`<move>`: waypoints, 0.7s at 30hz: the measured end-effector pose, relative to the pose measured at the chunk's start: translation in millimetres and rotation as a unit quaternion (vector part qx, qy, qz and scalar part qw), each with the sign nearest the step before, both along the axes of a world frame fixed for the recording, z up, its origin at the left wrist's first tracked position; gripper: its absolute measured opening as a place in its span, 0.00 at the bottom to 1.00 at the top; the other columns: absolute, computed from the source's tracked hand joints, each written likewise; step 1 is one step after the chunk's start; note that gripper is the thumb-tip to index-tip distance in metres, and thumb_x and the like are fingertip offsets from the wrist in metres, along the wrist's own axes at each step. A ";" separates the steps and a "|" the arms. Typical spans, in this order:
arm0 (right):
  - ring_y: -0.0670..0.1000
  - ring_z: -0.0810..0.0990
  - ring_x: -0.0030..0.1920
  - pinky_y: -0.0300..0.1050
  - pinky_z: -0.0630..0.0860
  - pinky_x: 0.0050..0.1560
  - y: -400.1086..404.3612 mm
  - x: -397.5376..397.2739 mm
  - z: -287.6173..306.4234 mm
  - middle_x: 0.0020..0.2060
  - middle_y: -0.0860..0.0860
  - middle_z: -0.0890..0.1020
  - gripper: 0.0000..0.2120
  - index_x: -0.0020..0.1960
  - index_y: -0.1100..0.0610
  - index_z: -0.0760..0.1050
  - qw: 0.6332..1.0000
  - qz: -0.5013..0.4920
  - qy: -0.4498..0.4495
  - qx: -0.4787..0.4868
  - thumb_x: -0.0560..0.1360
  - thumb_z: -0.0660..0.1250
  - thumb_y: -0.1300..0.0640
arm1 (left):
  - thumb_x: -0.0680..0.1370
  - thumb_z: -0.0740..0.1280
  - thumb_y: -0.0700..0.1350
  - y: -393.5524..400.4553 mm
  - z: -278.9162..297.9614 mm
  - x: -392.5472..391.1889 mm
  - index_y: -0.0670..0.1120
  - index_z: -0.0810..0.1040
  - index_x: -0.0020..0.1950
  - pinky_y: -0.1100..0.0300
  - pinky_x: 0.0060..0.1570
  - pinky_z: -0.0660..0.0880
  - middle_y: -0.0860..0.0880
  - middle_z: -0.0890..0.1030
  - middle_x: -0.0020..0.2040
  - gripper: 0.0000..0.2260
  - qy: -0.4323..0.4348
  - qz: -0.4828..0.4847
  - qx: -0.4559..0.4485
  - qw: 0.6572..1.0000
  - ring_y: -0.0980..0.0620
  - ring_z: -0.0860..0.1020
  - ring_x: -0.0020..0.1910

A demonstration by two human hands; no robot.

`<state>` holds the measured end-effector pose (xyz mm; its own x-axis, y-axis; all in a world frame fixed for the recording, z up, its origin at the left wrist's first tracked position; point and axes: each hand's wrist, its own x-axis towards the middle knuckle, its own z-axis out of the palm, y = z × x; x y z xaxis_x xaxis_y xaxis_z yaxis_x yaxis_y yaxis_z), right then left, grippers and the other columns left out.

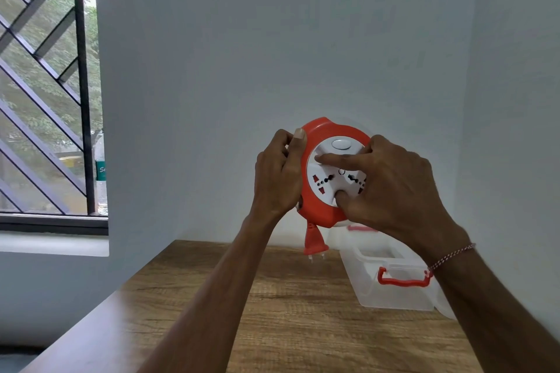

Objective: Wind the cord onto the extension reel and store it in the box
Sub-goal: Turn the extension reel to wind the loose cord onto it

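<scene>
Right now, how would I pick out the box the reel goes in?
Start at the wooden table against the grey wall and look to its far right side. The box stands there, below the orange reel held in both hands. It is clear plastic, open on top, with a red handle.

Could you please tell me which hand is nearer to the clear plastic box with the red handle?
Right. The right hand is directly above the clear plastic box; the left hand is farther left.

Both hands raised: left [277, 174] clenched, right [385, 188] pinching with index extended.
</scene>
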<state>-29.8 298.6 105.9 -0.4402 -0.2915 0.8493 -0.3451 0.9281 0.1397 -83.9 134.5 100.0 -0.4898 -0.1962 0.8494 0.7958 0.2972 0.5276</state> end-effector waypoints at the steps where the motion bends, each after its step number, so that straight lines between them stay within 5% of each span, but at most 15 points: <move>1: 0.56 0.82 0.46 0.52 0.78 0.48 0.4 -1.5 -0.9 0.52 0.55 0.83 0.27 0.62 0.42 0.75 1.000 0.002 0.007 -0.005 0.65 0.68 0.36 | 0.82 0.57 0.54 0.1 -0.2 -1.0 0.44 0.75 0.49 0.56 0.38 0.82 0.54 0.81 0.38 0.15 0.001 0.002 -0.001 1.000 0.53 0.82 0.36; 12: 0.56 0.84 0.42 0.55 0.81 0.49 -14.9 -3.0 -12.3 0.50 0.53 0.85 0.32 0.60 0.50 0.78 0.987 0.046 0.037 -0.150 0.64 0.66 0.32 | 0.80 0.56 0.57 -0.5 -2.1 -6.2 0.45 0.75 0.48 0.54 0.38 0.83 0.53 0.81 0.37 0.17 -0.002 0.020 -0.014 1.000 0.55 0.82 0.35; 21: 0.48 0.84 0.40 0.48 0.81 0.48 5.5 -1.0 5.9 0.46 0.48 0.85 0.30 0.64 0.44 0.75 0.987 0.085 -0.024 -0.131 0.67 0.63 0.30 | 0.82 0.56 0.54 -1.2 -2.7 -5.7 0.43 0.75 0.51 0.59 0.39 0.82 0.54 0.81 0.39 0.16 -0.020 0.000 0.014 1.000 0.54 0.82 0.37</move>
